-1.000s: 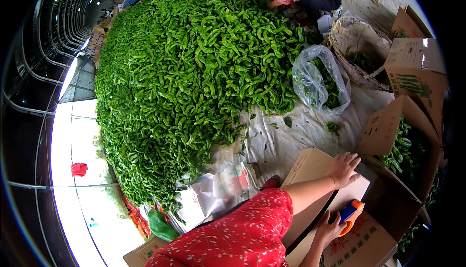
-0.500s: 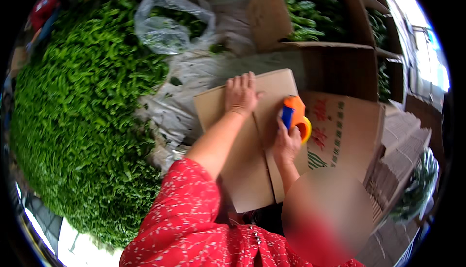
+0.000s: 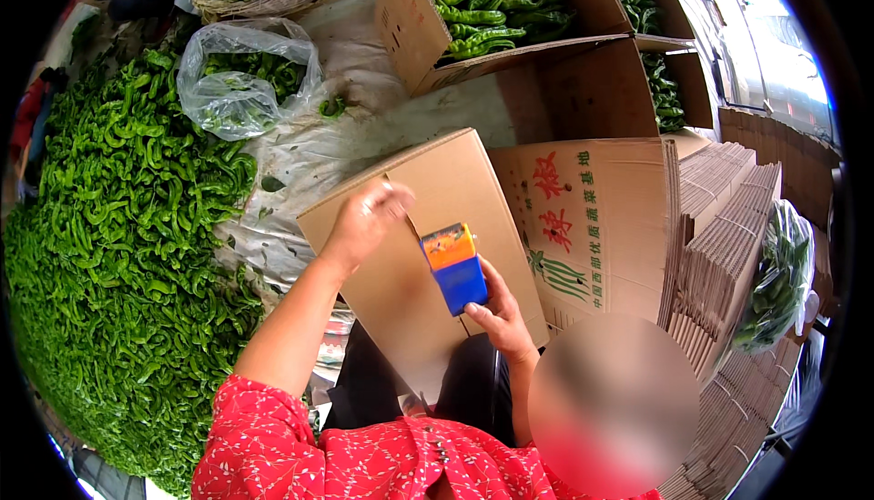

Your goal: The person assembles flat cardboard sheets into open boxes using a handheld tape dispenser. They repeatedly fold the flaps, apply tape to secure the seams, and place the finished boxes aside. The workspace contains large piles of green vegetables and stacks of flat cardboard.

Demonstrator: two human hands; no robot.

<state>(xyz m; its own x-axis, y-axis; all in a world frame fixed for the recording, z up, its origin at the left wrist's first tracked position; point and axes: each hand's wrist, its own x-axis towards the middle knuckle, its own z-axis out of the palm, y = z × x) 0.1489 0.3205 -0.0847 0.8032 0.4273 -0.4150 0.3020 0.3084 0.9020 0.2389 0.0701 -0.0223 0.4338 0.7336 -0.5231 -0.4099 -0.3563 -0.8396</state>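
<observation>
A closed brown cardboard box [image 3: 496,218] leans across my knees, its middle seam facing up. My right hand [image 3: 503,318] grips an orange and blue tape dispenser [image 3: 458,272] and holds it over the seam. Above the box's far left part is my left hand [image 3: 369,222], back upward, near the far end of the seam. Motion smears its curled fingers, so whether they pinch anything cannot be made out.
Green peppers [image 3: 137,272] lie in a large heap at left, near a clear plastic bag [image 3: 246,77]. Open boxes of peppers [image 3: 492,9] stand at the back. At right are a printed carton [image 3: 592,227], stacked flattened cardboard [image 3: 728,227] and a bag of peppers [image 3: 778,272].
My left hand has lifted from the flat of the box and moved left. My right hand has turned the dispenser and brought it left over the seam. The view has shifted.
</observation>
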